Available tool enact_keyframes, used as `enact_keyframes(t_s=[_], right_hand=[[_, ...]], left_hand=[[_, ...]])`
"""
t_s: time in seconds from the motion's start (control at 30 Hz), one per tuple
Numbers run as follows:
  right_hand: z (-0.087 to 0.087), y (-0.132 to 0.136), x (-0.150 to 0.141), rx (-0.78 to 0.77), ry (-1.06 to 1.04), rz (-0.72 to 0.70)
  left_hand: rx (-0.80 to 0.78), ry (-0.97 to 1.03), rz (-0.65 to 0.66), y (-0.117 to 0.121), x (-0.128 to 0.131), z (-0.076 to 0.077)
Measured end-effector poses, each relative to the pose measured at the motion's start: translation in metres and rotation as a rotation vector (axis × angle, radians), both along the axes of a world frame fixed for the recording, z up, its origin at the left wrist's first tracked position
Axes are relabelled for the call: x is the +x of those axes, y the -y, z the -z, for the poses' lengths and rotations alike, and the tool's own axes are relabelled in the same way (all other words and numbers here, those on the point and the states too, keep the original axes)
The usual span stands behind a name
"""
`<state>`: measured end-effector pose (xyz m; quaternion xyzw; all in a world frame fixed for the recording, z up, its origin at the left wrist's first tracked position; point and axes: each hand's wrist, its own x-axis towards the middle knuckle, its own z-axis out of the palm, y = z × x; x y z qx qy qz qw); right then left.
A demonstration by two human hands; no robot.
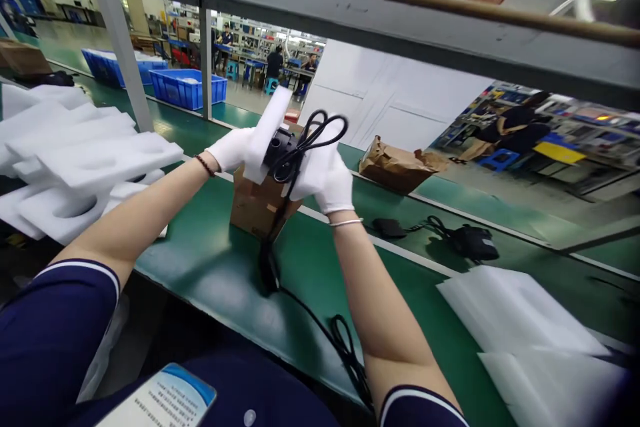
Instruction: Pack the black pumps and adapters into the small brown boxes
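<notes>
My left hand [233, 149], in a white glove, is closed on a white foam end piece [270, 130]. My right hand [336, 185], gloved too, grips a second foam end piece [313, 170] on the other side. A black device [281, 147] sits between the two pieces, its exact kind partly hidden. Looped black cable [320, 130] lies against its front. Just below and behind my hands is a brown cardboard box [255, 207]. A black power adapter [269, 270] is in front of the box, blurred, with its cord running right across the green bench.
White foam pieces [95, 153] are heaped at left, with more foam sheets [520, 310] at right. Behind the bench edge are a crumpled brown paper bag [400, 163] and another black device [473, 242] with cable. Blue bins [187, 90] stand at back left. A metal frame [117, 40] rises there.
</notes>
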<state>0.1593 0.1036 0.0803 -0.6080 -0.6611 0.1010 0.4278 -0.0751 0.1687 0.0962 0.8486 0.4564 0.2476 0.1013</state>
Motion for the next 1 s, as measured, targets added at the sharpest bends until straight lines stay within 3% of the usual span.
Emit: enact_keyframes(t_s=[0.07,0.2,0.3,0.43,0.53,0.63,0.73,0.83,0.9,0.97,1.0], right_hand=[[0.012,-0.016,-0.001,-0.048,0.001,0.074],[0.038,-0.041,0.003,-0.313,0.248,0.120],[0.037,-0.052,0.011,-0.412,0.382,0.075],[0.021,-0.051,0.020,-0.329,0.464,0.014],[0.020,-0.049,0.014,-0.248,0.692,-0.131],[0.031,-0.056,-0.004,-0.404,0.929,-0.144],[0.044,-0.060,-0.016,-0.502,0.972,-0.093],[0.053,-0.039,-0.010,-0.328,0.925,-0.105],[0.065,-0.004,0.004,-0.180,0.861,-0.054],[0.089,0.043,0.018,-0.186,0.771,0.016],[0.104,0.068,0.024,-0.310,0.735,0.021]], left_hand=[[-0.010,-0.068,0.035,-0.017,0.010,0.005],[-0.078,-0.221,-0.051,-0.032,0.021,0.041],[-0.089,-0.272,-0.150,-0.033,0.024,0.059],[-0.016,-0.313,-0.197,-0.026,0.018,0.061],[0.011,-0.387,-0.179,-0.020,0.015,0.061],[0.026,-0.473,-0.136,-0.015,0.021,0.067],[0.059,-0.510,-0.093,-0.004,0.028,0.078],[0.232,-0.378,-0.105,0.027,0.019,0.097],[0.383,-0.195,-0.084,0.059,0.005,0.116],[0.387,-0.120,0.058,0.095,-0.007,0.139],[0.308,-0.160,0.160,0.111,-0.009,0.151]])
